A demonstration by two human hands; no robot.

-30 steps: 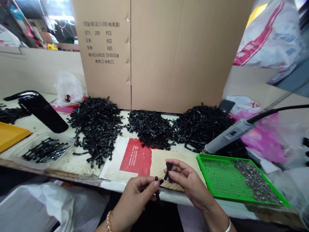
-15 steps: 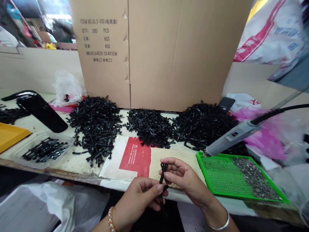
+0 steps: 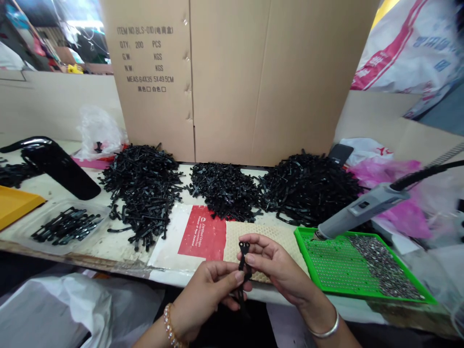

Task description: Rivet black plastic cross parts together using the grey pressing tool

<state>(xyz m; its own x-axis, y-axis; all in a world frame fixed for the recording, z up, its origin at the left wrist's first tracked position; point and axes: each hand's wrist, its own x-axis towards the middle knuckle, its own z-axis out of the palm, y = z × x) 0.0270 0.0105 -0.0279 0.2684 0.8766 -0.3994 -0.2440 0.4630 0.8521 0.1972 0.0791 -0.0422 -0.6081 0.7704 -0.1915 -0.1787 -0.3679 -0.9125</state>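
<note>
Both hands are together over the table's front edge, closed on a slim black plastic part (image 3: pixel 244 248) with small holes in its wider upper end. My left hand (image 3: pixel 213 290) pinches its lower portion between thumb and fingers. Higher up, my right hand (image 3: pixel 271 263) grips it near the wide end. Fingers hide its middle, so whether it is one piece or two joined is unclear. Beneath and behind the hands lies a cream textured mat (image 3: pixel 261 231). To their right, a grey electric screwdriver (image 3: pixel 362 210) hangs with its tip over a green screw tray (image 3: pixel 311 270).
Small metal screws (image 3: pixel 386 266) fill the tray's right side. Three heaps of black parts, a left heap (image 3: pixel 145 188), a middle heap (image 3: pixel 224 188) and a right heap (image 3: pixel 308 186), lie before a tall cardboard box (image 3: pixel 232 82). A clear container (image 3: pixel 21 232) holds more parts at left.
The screwdriver has swung to the right above the green tray. The black part has tilted slightly in my hands, its holed end facing me more. Both hands keep their grip.
</note>
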